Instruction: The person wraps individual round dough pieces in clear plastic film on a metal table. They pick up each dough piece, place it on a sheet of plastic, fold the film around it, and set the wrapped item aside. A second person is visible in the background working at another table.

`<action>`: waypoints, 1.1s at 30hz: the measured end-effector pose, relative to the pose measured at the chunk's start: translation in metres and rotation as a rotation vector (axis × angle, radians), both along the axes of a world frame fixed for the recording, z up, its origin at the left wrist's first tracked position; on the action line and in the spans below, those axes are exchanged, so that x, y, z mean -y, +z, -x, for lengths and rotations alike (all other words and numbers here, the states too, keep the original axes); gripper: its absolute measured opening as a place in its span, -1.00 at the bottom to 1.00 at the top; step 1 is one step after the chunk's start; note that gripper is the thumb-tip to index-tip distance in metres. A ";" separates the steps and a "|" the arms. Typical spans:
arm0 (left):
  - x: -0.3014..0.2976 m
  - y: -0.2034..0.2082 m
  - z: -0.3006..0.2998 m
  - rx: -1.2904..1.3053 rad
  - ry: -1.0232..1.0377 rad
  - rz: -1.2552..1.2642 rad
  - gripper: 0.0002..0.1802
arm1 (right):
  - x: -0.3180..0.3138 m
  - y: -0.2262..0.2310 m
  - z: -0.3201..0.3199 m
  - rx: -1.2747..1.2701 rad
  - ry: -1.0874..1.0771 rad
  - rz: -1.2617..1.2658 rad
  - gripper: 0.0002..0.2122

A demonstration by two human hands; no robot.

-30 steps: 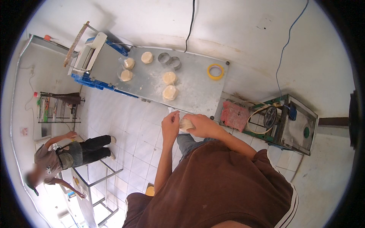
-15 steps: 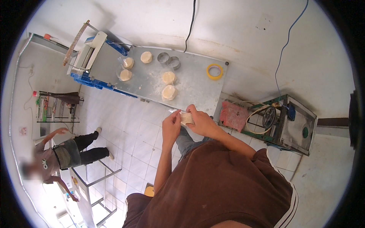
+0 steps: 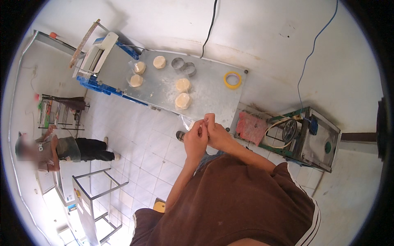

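In front of the metal table's near edge, my two hands are close together, fingers bent and pinching. A clear plastic bag [image 3: 186,121] sticks out to the left of the fingers, with a pale edge of its contents showing. My left hand [image 3: 195,141] grips the bag from the left. My right hand [image 3: 217,134] is closed on its other end, and its fingers hide most of it. Closest on the table are two bagged stacks of round pale dough sheets, one nearer [image 3: 183,101] and one behind it [image 3: 183,85].
The metal table [image 3: 213,100] also carries more dough stacks [image 3: 159,62], two metal ring cutters [image 3: 188,69] and a yellow tape roll [image 3: 233,86]. A roller machine [image 3: 95,57] stands left. Rightward are a reddish crate [image 3: 251,128] and a wheeled-drive machine [image 3: 290,130]. Another person [image 3: 67,149] stands far left.
My hands have drawn together; the pale stack seen between them is now mostly hidden, with the bag's loose film out to the left. The other person has turned and raised their hands.
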State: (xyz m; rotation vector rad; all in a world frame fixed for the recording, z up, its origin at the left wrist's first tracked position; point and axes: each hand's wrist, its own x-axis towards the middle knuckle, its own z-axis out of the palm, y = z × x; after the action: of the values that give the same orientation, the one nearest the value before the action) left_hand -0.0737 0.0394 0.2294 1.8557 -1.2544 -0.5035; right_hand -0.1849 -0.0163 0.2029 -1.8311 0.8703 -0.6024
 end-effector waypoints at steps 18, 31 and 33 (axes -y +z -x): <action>0.002 0.027 -0.070 -0.656 0.016 0.064 -0.63 | 0.025 0.013 0.011 0.684 0.030 -0.543 -0.11; 0.007 0.017 -0.060 -0.884 0.008 0.067 -0.77 | 0.032 0.016 0.021 0.800 0.090 -0.791 -0.21; 0.007 0.012 -0.060 -0.930 -0.006 0.062 -0.78 | 0.031 0.017 0.022 0.867 0.144 -0.848 -0.21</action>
State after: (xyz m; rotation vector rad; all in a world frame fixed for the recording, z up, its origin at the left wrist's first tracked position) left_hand -0.0137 0.0325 0.2419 1.2809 -0.6211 -1.1424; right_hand -0.2072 -0.0477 0.2195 -0.7243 0.2965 -0.7009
